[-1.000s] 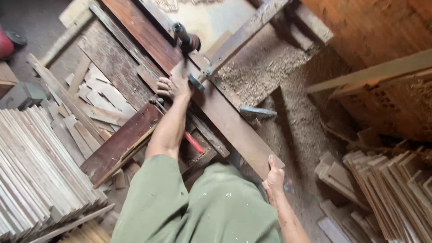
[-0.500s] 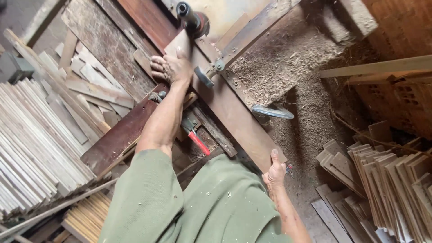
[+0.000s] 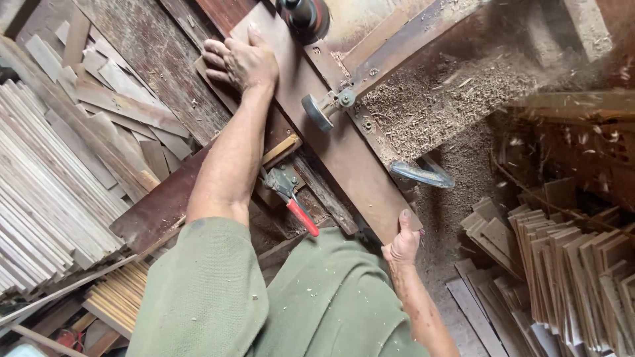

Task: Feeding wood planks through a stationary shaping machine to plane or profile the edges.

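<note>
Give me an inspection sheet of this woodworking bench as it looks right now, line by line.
Surface: worn wooden bench, dusted with sawdust.
Job's things: long brown board lying diagonally on the bench, its far end at a dark round machine part.
Clutter: red-handled pliers under the left arm; loose offcuts at left; blue-grey handle beside the board.
Hands: left hand pressed flat on the board's far part; right hand gripping its near end.
Cables: nothing seen.
Surroundings: stacked thin slats at left; stacked cut boards at right; sawdust heap, chips flying at right.
</note>
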